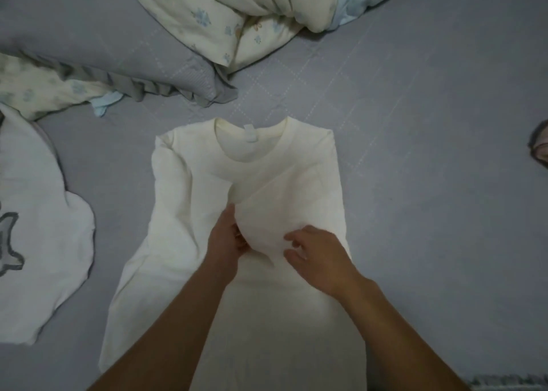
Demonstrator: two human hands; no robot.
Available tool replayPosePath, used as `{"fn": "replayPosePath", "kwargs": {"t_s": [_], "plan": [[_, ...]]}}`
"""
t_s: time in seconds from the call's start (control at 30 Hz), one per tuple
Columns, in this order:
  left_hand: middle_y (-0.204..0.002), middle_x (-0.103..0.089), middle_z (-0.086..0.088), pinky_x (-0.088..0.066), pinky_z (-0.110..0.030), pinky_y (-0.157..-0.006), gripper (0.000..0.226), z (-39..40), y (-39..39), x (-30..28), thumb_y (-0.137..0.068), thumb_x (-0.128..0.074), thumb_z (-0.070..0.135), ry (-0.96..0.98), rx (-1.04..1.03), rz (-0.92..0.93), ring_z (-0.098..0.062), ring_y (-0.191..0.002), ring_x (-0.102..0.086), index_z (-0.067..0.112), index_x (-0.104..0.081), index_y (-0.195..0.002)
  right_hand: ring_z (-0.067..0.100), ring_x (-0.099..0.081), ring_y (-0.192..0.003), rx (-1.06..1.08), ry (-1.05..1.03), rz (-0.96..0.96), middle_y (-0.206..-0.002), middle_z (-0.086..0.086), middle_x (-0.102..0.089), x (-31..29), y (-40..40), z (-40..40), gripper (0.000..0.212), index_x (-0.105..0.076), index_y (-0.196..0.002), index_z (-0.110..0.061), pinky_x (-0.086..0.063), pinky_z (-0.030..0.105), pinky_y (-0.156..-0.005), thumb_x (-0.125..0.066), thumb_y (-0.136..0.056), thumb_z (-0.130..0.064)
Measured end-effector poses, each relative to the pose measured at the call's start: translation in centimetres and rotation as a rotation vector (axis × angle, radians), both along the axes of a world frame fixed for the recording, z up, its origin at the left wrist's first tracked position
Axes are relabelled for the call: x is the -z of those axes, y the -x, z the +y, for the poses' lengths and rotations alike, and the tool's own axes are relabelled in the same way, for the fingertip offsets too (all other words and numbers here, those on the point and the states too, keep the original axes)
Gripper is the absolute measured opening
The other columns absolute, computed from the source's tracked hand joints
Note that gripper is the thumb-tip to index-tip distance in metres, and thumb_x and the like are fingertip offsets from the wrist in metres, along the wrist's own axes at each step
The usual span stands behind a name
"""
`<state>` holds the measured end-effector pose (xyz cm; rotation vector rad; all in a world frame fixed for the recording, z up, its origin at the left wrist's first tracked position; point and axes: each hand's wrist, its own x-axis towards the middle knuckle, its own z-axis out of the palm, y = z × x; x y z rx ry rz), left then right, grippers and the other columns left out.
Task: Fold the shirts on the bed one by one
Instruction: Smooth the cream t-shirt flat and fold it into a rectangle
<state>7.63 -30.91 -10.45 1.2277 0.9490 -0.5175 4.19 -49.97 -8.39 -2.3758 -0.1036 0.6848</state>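
Pinching a folded-over flap of pale fabric, the left hand has its fingers tucked under the flap's edge and its thumb along the outside, near the middle of the cream shirt. The right hand rests just beside it on top of the same flap, its fingers loosely curled with the tips pressing into the cloth; whether it actually grips a fold I cannot tell. Both forearms reach in from the lower edge across the shirt's lower half.

The cream shirt lies flat on the grey bedsheet, front up, collar pointing away from the person, with a small white label showing inside the neckline. Its right side is turned inward over the chest, and that turned part is what the hands meet on.

To the left, apart from the shirt, lies a white garment with a grey print. Beyond the collar sit a grey pillow and a bunched floral duvet
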Motion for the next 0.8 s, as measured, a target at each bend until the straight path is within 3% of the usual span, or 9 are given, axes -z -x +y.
{"fn": "replayPosePath", "kwargs": {"t_s": [0.13, 0.23, 0.33, 0.4, 0.5, 0.6, 0.7, 0.8], "plan": [[-0.08, -0.068, -0.004, -0.046, -0.023, -0.052, 0.008, 1.8, 0.6, 1.8, -0.088, -0.07, 0.019, -0.358, 0.348, -0.085, -0.013, -0.059, -0.056, 0.017, -0.069, -0.095, 0.029, -0.051, -0.115, 0.403, 0.126, -0.133, -0.126, 0.008, -0.054, 2.2, 0.9, -1.9, 0.041, -0.062, -0.125, -0.018, -0.037, 0.033, -0.099, -0.07, -0.086, -0.027], [-0.067, -0.063, 0.001, -0.047, -0.031, -0.06, 0.008, 1.8, 0.1, 2.0, -0.088, -0.068, 0.019, -0.454, 0.375, -0.18, -0.017, -0.062, -0.053, 0.014, -0.069, -0.082, 0.032, -0.044, -0.121, 0.602, 0.182, 0.042, -0.132, 0.011, -0.046, 3.3, 1.6, -3.2, 0.058, -0.051, -0.134, -0.015, -0.038, 0.041, -0.101, -0.073, -0.083, -0.031], [-0.07, -0.062, -0.002, -0.057, -0.034, -0.054, 0.013, 1.7, -1.4, 1.7, -0.089, -0.065, 0.02, -0.505, 0.206, -0.195, -0.02, -0.064, -0.059, 0.016, -0.064, -0.077, 0.024, -0.058, -0.101, 0.743, 0.112, 0.177, -0.111, 0.002, -0.058, 3.7, 2.5, -3.7, 0.051, -0.05, -0.125, -0.022, -0.048, 0.037, -0.087, -0.072, -0.082, -0.038], [-0.073, -0.062, -0.007, -0.061, -0.042, -0.058, 0.012, 2.2, -1.6, 1.6, -0.089, -0.062, 0.019, -0.569, 0.247, -0.118, -0.025, -0.063, -0.061, 0.01, -0.062, -0.081, 0.02, -0.06, -0.084, 0.788, 0.077, 0.229, -0.088, -0.005, -0.061, 4.0, 3.5, -3.7, 0.031, -0.053, -0.106, -0.025, -0.044, 0.031, -0.076, -0.069, -0.085, -0.041], [-0.083, -0.068, -0.009, -0.061, -0.046, -0.07, 0.009, 2.9, -0.8, 1.1, -0.09, -0.065, 0.021, -0.502, 0.285, -0.061, -0.026, -0.066, -0.063, 0.012, -0.064, -0.09, 0.011, -0.054, -0.067, 0.709, 0.143, 0.284, -0.071, -0.008, -0.059, 4.7, 5.1, -3.7, 0.017, -0.058, -0.082, -0.022, -0.04, 0.029, -0.063, -0.064, -0.089, -0.036], [-0.09, -0.07, -0.008, -0.054, -0.032, -0.057, 0.011, 2.6, 0.4, 0.7, -0.089, -0.071, 0.024, -0.309, 0.43, -0.013, -0.023, -0.07, -0.065, 0.019, -0.064, -0.095, 0.004, -0.05, -0.064, 0.726, 0.157, 0.315, -0.069, -0.01, -0.059, 5.3, 6.2, -3.8, 0.016, -0.062, -0.08, -0.021, -0.035, 0.026, -0.058, -0.062, -0.091, -0.032], [-0.093, -0.072, -0.011, -0.047, -0.021, -0.047, 0.014, 2.4, 0.9, 1.0, -0.089, -0.069, 0.017, -0.293, 0.524, 0.03, -0.02, -0.067, -0.067, 0.011, -0.066, -0.101, 0.007, -0.054, -0.062, 0.804, 0.157, 0.263, -0.065, -0.004, -0.06, 5.3, 6.6, -4.1, 0.022, -0.06, -0.071, -0.019, -0.036, 0.022, -0.055, -0.064, -0.089, -0.03], [-0.08, -0.071, -0.011, -0.053, -0.033, -0.059, 0.009, 2.7, 0.3, 1.0, -0.09, -0.067, 0.014, -0.361, 0.403, 0.025, -0.025, -0.067, -0.067, 0.006, -0.069, -0.092, 0.007, -0.053, -0.061, 0.85, 0.15, 0.216, -0.062, -0.003, -0.059, 4.9, 6.4, -4.2, 0.024, -0.057, -0.066, -0.019, -0.036, 0.022, -0.056, -0.065, -0.088, -0.025]]}}
